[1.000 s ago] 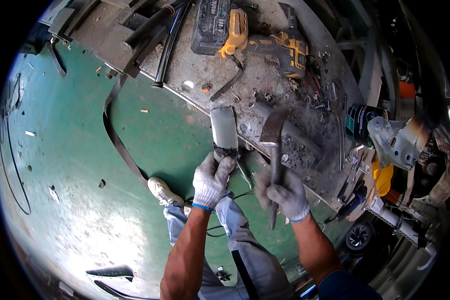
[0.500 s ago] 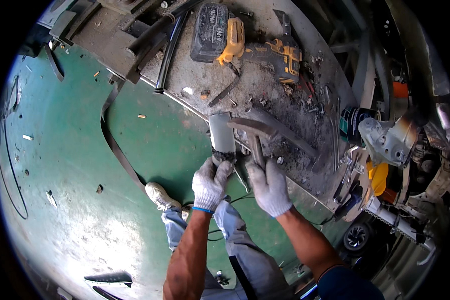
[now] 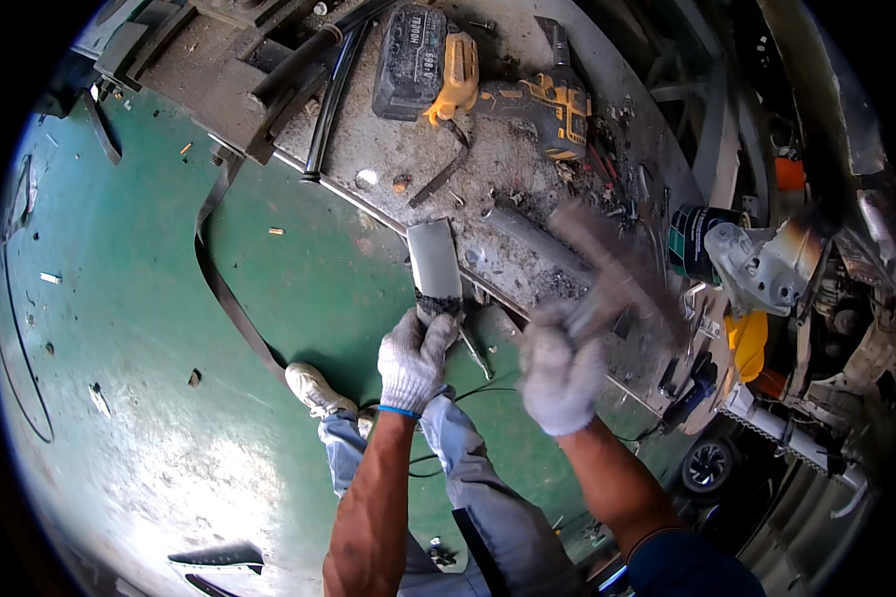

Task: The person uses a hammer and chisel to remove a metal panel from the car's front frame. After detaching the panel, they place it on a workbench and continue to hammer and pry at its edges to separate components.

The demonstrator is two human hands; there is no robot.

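My gloved left hand [image 3: 413,356] is closed around the blackened lower end of a flat pale metal plate [image 3: 433,254]. The plate lies at the front edge of the dirty metal workbench [image 3: 363,211], its upper part sticking out beyond my fingers. In my gloved right hand [image 3: 561,376] is the handle of a hammer [image 3: 619,267], lifted to the right of the plate and apart from it. Both the hammer and that hand are smeared by motion. Below the plate, a thin metal rod [image 3: 478,355] slants down past the bench edge.
A yellow-and-black cordless power tool [image 3: 558,111] lies farther back on the bench. A grey metal bar [image 3: 536,242] rests behind the hammer. At right are a dark can [image 3: 695,239] and a metal bracket [image 3: 757,269]. A strap [image 3: 209,261] hangs at the left.
My right hand has swung the hammer up and to the right, away from the plate. My left hand has kept its hold on the plate, and the view has shifted slightly.
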